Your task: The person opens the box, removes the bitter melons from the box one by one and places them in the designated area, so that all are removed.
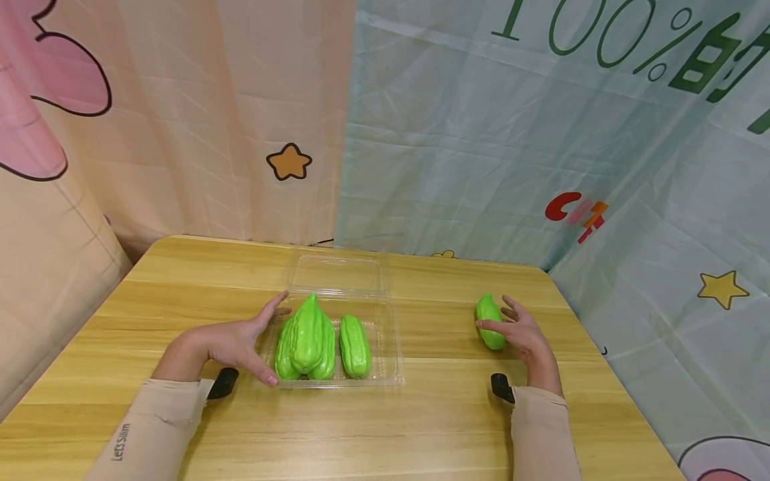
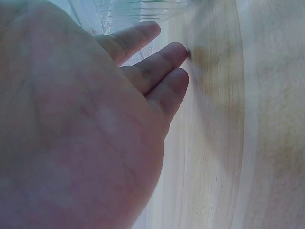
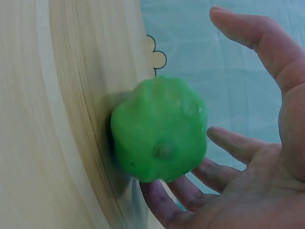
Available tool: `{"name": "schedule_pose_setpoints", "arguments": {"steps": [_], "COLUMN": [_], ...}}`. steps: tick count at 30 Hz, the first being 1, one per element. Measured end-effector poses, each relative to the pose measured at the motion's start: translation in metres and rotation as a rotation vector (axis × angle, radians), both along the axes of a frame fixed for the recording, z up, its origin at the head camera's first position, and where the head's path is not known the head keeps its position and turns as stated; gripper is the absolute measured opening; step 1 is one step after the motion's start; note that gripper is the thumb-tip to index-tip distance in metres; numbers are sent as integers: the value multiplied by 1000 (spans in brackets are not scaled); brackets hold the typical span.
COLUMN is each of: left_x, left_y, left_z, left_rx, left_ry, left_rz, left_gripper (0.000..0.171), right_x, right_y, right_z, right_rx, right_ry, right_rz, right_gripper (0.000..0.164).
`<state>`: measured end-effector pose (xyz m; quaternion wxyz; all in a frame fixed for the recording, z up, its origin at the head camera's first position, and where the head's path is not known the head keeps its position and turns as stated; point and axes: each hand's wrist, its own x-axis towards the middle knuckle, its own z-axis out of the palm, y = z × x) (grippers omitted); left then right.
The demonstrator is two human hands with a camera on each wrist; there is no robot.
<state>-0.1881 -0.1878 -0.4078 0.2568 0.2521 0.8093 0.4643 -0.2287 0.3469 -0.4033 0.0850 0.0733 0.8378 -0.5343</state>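
In the head view, a clear plastic box (image 1: 385, 364) lies on the table with its lid (image 1: 338, 275) folded back. Several light green bitter melons sit inside; a pointed one (image 1: 308, 337) is stacked on others at the left, and a single one (image 1: 355, 347) lies to its right. My left hand (image 1: 240, 339) is spread along the box's left side, thumb at the front corner and fingers toward the back. Away to the right, another bitter melon (image 1: 486, 308) rests on the table. My right hand (image 1: 525, 337) is around its right side, thumb and fingers spread apart, not closed round it.
The wooden table (image 1: 445, 427) ends at a back edge against hanging printed cloth (image 1: 421, 167). More cloth hangs at the left and right sides. A black device (image 1: 224, 384) sits at the left wrist, another (image 1: 502, 387) at the right.
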Motion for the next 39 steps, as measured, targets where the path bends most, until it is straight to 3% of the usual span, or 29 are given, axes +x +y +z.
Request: {"name": "schedule_pose_setpoints", "arguments": {"steps": [9,22,30,39], "left_x": [0,0,0,0], "left_y": [1,0,0,0], "left_z": [1,1,0,0], "left_rx": [3,-2,3,-2], "left_ry": [3,5,12,14], "left_rz": [-1,-3,-7,-7], "left_gripper": [149,149,149,149], "right_x": [0,4,11,16], "right_y": [-5,-17,-34,-59], "right_z": [5,24,38,48], "right_rx": [35,99,141,36], "right_ry": [33,153,231,302], "right_rz": [0,-13,52,149], "right_gripper": [112,115,114,108]}}
